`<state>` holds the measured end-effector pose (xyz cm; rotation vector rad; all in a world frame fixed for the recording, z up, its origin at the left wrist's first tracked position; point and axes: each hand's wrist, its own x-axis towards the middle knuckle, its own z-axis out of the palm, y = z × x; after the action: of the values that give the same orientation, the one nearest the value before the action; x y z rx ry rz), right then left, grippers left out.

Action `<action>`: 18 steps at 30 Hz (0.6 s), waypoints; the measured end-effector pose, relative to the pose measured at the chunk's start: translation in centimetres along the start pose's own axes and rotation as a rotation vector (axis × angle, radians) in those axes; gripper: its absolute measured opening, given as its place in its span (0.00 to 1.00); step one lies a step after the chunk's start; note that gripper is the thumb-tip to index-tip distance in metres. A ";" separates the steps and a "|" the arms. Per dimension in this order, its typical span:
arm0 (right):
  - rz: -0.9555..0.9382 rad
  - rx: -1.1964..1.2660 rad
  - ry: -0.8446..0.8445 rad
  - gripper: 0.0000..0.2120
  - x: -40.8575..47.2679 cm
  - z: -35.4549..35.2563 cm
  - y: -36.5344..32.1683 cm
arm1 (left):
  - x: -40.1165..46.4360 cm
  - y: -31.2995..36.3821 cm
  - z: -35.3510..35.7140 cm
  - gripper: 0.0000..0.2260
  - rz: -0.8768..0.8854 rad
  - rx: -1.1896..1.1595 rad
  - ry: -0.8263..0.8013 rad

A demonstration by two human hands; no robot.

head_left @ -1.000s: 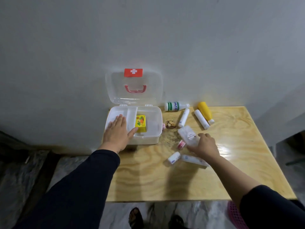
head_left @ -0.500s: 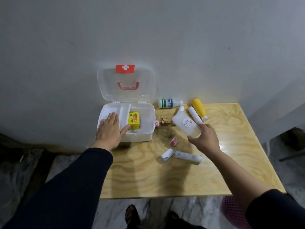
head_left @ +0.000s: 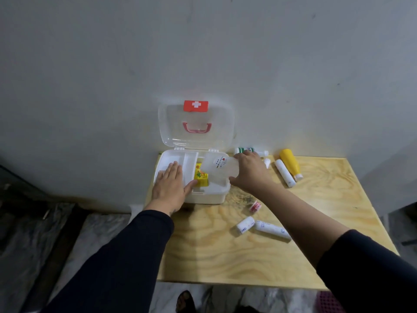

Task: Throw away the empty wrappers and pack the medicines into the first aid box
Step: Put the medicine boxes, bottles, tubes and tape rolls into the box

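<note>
Over the open first aid box [head_left: 204, 196], right hand [head_left: 249, 173] fingers curl around a clear bottle [head_left: 220, 168]. Left hand [head_left: 169, 188] lies flat, fingers together, on the box's tray. The bottle's cap is hidden.

Right hand [head_left: 250, 172] holds a translucent bottle [head_left: 220, 169] over the first aid box [head_left: 203, 196] (lid up); left hand [head_left: 170, 188] rests flat on its tray.

near desk [head_left: 203, 256]: bare wood, open | box [head_left: 203, 197] left tray: covered by left hand [head_left: 169, 188] | far right: bottles [head_left: 290, 163] crowd | centre right: rolls [head_left: 270, 229] lie.
</note>
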<state>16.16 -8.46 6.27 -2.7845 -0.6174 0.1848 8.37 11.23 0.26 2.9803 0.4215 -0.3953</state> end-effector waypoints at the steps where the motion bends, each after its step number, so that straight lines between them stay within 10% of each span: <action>1: -0.007 -0.020 -0.014 0.26 0.4 0.3 -0.5 | 0.1 0.0 0.1 0.36 -0.002 0.005 -0.003; 18: -0.010 -0.025 -0.128 0.15 5.9 5.2 -4.2 | 0.3 -0.3 0.3 0.35 0.016 0.014 0.008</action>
<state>18.89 -1.02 2.24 -2.8092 -0.6681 0.3578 8.47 11.53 -0.15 2.9973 0.3974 -0.3871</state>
